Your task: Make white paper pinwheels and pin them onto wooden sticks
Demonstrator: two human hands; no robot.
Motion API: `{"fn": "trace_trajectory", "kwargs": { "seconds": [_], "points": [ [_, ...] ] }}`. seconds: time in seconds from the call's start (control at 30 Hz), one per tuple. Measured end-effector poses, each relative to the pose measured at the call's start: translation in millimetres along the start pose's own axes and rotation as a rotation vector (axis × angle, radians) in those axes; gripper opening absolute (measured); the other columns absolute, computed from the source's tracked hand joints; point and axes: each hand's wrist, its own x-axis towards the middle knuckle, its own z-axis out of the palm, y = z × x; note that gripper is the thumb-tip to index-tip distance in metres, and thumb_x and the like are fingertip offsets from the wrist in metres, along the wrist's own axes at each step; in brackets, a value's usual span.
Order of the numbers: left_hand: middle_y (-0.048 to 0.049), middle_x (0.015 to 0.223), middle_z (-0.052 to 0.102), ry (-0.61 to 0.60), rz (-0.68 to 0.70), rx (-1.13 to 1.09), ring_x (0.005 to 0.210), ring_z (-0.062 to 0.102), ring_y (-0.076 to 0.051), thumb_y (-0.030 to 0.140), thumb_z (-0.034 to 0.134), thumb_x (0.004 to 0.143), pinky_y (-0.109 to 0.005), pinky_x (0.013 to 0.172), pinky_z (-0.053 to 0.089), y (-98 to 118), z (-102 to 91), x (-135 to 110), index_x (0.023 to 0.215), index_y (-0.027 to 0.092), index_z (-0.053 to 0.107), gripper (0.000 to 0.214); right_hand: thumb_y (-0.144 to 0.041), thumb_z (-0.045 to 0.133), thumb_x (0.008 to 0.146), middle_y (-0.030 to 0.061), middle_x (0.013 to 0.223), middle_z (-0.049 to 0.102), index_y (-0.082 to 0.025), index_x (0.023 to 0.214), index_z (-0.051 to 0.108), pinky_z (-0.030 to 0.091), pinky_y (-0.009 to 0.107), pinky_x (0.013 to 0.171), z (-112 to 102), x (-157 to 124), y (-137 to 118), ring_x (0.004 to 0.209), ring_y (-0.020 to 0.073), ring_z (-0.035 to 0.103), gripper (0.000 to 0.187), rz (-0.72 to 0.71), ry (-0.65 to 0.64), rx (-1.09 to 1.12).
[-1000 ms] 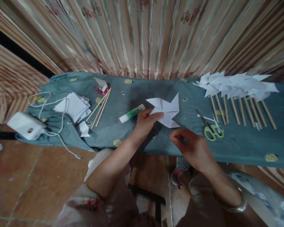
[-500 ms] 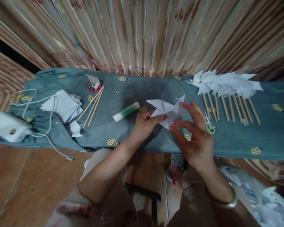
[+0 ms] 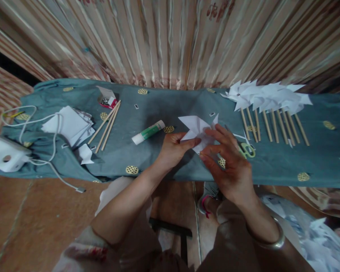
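A white folded paper pinwheel (image 3: 197,126) lies at the middle of the table covered in blue-grey cloth (image 3: 170,162). My left hand (image 3: 174,149) pinches its left edge between thumb and fingers. My right hand (image 3: 229,166) rests on the pinwheel's right side, fingers curled over the paper and covering that part. What the right fingertips hold besides the paper is hidden. A glue stick (image 3: 148,132) with a green label lies just left of my left hand. Green-handled scissors (image 3: 245,149) lie right behind my right hand.
A row of finished paper pinwheels on wooden sticks (image 3: 268,104) fills the right. Three loose sticks (image 3: 104,126), a small red box (image 3: 106,100), a stack of white paper squares (image 3: 70,124) and a white device with cable (image 3: 4,153) sit left. A striped curtain hangs behind.
My right hand rose from the table's front edge to the pinwheel and now lies over its right side. My left hand kept its pinch. The view shifted slightly.
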Motion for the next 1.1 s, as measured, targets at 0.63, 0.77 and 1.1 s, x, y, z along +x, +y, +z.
{"fn": "trace_trajectory", "kwargs": {
  "seconds": [0.63,0.77,1.1],
  "points": [
    [0.0029,0.062,0.059,-0.140,0.070,0.185,0.060,0.051,-0.011,0.038,0.079,0.070,-0.023,0.060,0.040,5.0,0.7,-12.3,0.068,0.014,0.070,0.026,-0.021,0.067,0.086,-0.0029,0.145,0.054,-0.029,0.085,0.070,0.019,0.062,0.122,-1.8,1.5,9.2,0.149,0.0301,0.030,0.009,0.166,0.123,0.169],
    [0.0020,0.064,0.061,-0.141,0.089,0.208,0.063,0.053,-0.012,0.039,0.079,0.070,-0.024,0.063,0.042,4.8,-0.1,-12.6,0.070,0.014,0.071,0.026,-0.019,0.066,0.086,-0.0035,0.146,0.054,-0.030,0.085,0.070,0.019,0.061,0.122,-1.4,1.3,9.5,0.149,0.0298,0.031,0.011,0.172,0.110,0.175],
    [0.0010,0.068,0.064,-0.170,0.133,0.194,0.065,0.056,-0.012,0.044,0.082,0.070,-0.025,0.066,0.045,2.8,-1.7,-10.8,0.071,0.015,0.073,0.030,-0.023,0.069,0.085,-0.0040,0.149,0.051,-0.028,0.084,0.071,0.020,0.060,0.122,-1.4,0.5,13.7,0.149,0.0311,0.030,0.006,0.200,0.080,0.187]
  ]
}}
